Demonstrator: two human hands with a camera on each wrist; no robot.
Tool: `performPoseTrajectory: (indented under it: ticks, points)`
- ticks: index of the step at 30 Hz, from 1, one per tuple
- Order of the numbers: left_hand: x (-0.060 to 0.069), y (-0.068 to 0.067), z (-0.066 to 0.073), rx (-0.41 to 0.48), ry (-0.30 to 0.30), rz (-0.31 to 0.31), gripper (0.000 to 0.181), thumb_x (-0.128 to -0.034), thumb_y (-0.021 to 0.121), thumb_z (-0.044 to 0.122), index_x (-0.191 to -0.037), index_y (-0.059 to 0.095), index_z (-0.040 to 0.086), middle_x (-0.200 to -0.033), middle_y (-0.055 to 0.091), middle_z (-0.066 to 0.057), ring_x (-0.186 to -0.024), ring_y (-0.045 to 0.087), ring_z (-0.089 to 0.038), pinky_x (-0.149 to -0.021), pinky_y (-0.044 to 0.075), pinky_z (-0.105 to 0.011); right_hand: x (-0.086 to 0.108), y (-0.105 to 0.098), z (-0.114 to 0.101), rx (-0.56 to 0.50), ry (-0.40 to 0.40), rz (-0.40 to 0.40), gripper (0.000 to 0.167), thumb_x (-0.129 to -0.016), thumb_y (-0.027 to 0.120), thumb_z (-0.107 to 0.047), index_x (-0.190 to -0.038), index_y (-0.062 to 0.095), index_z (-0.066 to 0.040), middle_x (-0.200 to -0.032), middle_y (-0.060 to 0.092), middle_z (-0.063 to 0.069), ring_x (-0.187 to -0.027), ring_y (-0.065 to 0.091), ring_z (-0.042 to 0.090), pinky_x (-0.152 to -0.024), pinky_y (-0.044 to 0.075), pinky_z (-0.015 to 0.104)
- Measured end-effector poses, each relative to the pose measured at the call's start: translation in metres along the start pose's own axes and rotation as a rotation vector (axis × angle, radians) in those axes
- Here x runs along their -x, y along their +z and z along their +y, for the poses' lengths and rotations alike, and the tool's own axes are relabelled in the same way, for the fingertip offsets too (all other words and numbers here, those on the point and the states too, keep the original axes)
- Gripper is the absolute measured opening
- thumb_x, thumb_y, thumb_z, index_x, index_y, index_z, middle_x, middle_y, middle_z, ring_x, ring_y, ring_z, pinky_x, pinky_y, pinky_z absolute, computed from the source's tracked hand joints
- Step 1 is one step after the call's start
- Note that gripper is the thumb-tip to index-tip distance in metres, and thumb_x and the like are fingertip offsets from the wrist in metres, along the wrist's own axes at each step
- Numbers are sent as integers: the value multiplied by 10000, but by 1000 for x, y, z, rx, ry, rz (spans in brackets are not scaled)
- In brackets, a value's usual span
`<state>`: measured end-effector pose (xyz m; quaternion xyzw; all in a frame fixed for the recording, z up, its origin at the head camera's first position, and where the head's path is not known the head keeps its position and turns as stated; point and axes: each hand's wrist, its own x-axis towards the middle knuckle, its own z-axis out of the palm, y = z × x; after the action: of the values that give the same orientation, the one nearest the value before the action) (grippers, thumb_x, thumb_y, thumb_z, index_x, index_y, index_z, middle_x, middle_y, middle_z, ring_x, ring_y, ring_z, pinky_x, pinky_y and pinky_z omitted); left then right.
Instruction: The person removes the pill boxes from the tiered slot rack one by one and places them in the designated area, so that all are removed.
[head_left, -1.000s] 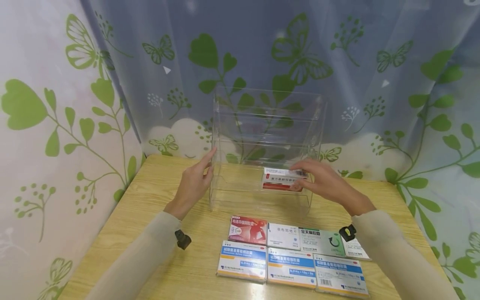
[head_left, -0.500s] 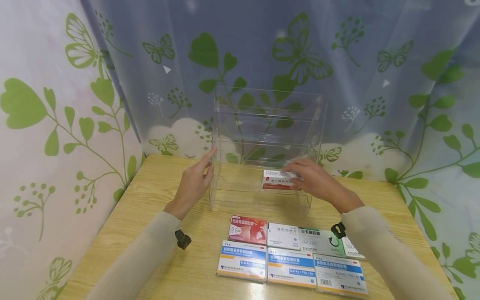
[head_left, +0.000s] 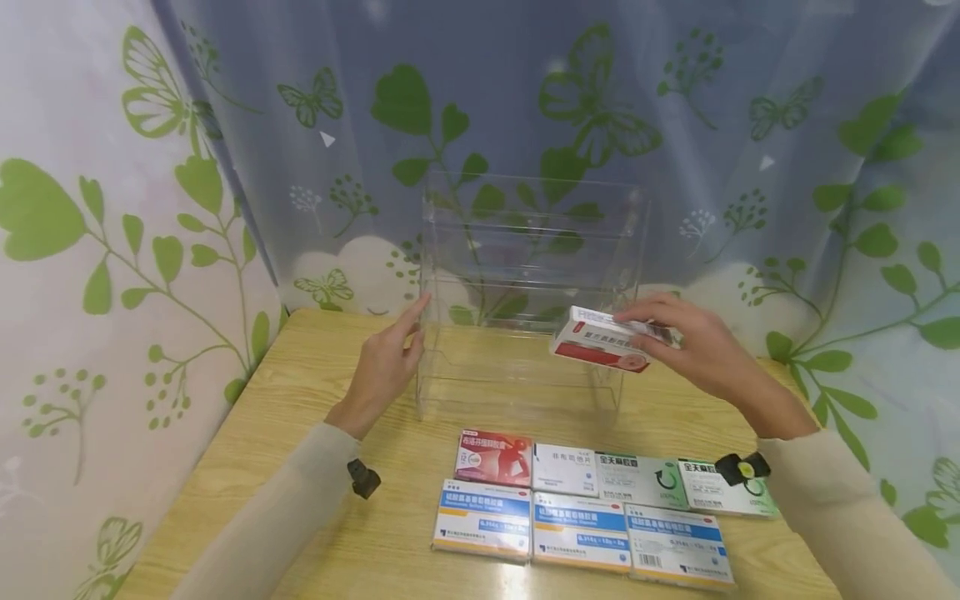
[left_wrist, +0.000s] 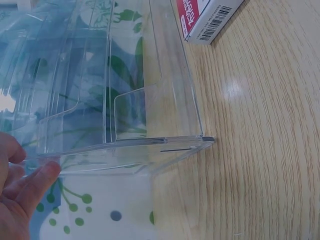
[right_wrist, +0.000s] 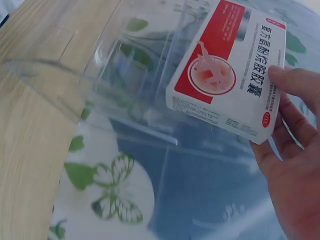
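Observation:
A clear acrylic display rack [head_left: 517,382] with stepped tiers stands on the table. My left hand [head_left: 381,367] rests against its left side panel, the index finger stretched out along it; in the left wrist view the fingertips [left_wrist: 49,170] touch the clear side panel. My right hand [head_left: 701,346] pinches a red and white medicine box [head_left: 600,340] between thumb and fingers, tilted, at the right of the rack's lower part. The right wrist view shows the box's printed front, with the thumb on its face and fingers behind. Any contact between box and rack cannot be made out.
In front of the rack lie medicine boxes in two rows: a red one [head_left: 493,458], a white one [head_left: 564,469], green and white ones [head_left: 641,481], and blue and white ones [head_left: 482,521] nearest me. A patterned curtain [head_left: 480,100] hangs behind the wooden table [head_left: 300,433].
The box stood low in the rack, then shifted slightly left with my right hand. Now my right hand has raised it to the right and tilted it. The left hand stays at the rack.

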<state>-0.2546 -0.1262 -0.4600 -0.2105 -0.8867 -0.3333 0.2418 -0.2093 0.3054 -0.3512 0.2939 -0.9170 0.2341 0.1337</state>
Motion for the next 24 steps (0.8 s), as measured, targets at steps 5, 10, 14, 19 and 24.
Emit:
performPoseTrajectory:
  ticks: [5,10,14,19,24]
  points:
    - [0,-1,0,-12,-3,-3,620,-1067,653,24,-1652,477,127,-1256,777,-255,-478,369,-61,-516,431,-236,41,-18,11,0,34,6,391,-946,822,-6,-1298,776,-168,-1295,730,21,-1116,558,-94,-900,466,109]
    - [0,-2,1,-12,-7,-7,622,-1068,656,28,-1655,473,126,-1251,780,-254,-493,410,-78,-547,469,-255,88,-26,29,-42,143,-47,355,-988,789,-44,-1309,777,-195,-1298,672,-167,-1109,536,-147,-865,478,103]
    - [0,-1,0,-10,-10,-11,623,-1071,647,25,-1659,466,122,-1249,779,-259,-484,388,-58,-554,492,-272,120,-32,45,-113,228,-127,315,-1010,762,-53,-1298,779,-180,-1272,628,-297,-1084,574,-111,-821,538,161]
    - [0,-2,1,-5,-11,-9,625,-1070,647,22,-1659,466,123,-1249,778,-262,-461,348,-42,-556,505,-280,154,-33,66,-179,280,-268,260,-1029,727,-37,-1260,767,-149,-1217,662,-288,-1029,617,-68,-784,576,216]
    - [-1,-1,0,0,0,-5,623,-1065,655,17,-1654,474,114,-1245,779,-262,-477,374,-49,-546,483,-270,182,-31,83,-357,294,-436,227,-1073,638,0,-1261,735,-84,-1214,680,-263,-1015,648,-25,-767,586,235]
